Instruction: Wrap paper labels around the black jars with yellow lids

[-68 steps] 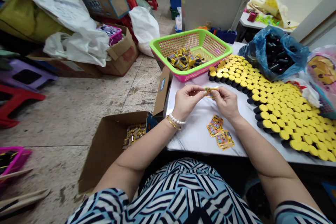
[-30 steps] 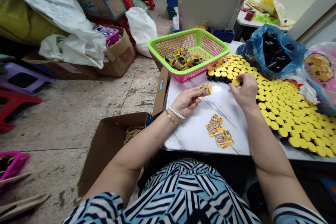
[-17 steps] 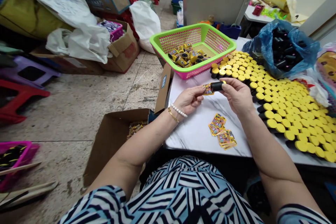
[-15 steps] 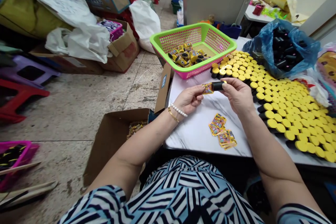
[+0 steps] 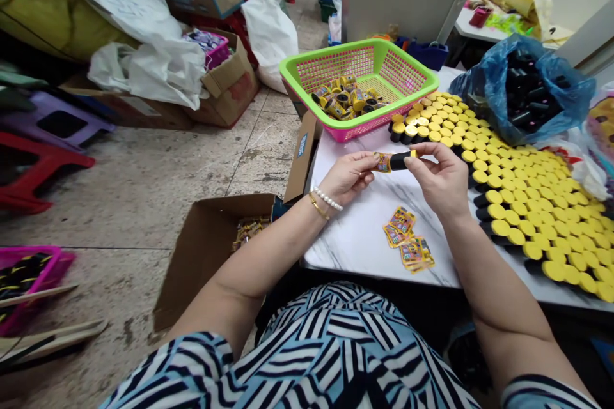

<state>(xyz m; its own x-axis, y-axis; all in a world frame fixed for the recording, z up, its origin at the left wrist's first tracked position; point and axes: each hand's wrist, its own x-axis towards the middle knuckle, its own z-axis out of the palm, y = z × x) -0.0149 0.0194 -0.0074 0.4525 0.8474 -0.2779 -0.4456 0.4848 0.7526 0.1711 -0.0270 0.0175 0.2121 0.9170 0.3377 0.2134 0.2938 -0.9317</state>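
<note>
Above the white marbled table (image 5: pixel 345 233), my left hand (image 5: pixel 352 176) is closed on a printed yellow sleeve (image 5: pixel 382 162). My right hand (image 5: pixel 441 180) pinches the yellow-capped end of a small black cylinder (image 5: pixel 400 160). The cylinder's other end meets the sleeve; how far it sits inside I cannot tell. Below the hands lie several flat printed yellow sleeves (image 5: pixel 400 223) in a loose pile. To the right, many black cylinders with yellow caps (image 5: pixel 542 198) stand packed upright in rows.
Beyond my hands a green and pink basket (image 5: pixel 330 124) holds yellow-wrapped cylinders (image 5: pixel 340 102). A blue plastic bag (image 5: pixel 484 92) of black cylinders is at the back right. Left of the table, an open cardboard box (image 5: pixel 192 262) holds small wrapped pieces. Stools and sacks crowd the floor further left.
The view has shifted slightly. Both hands still hold the sleeve and cylinder end to end, and my right hand's fingers have changed position a little at the cap.
</note>
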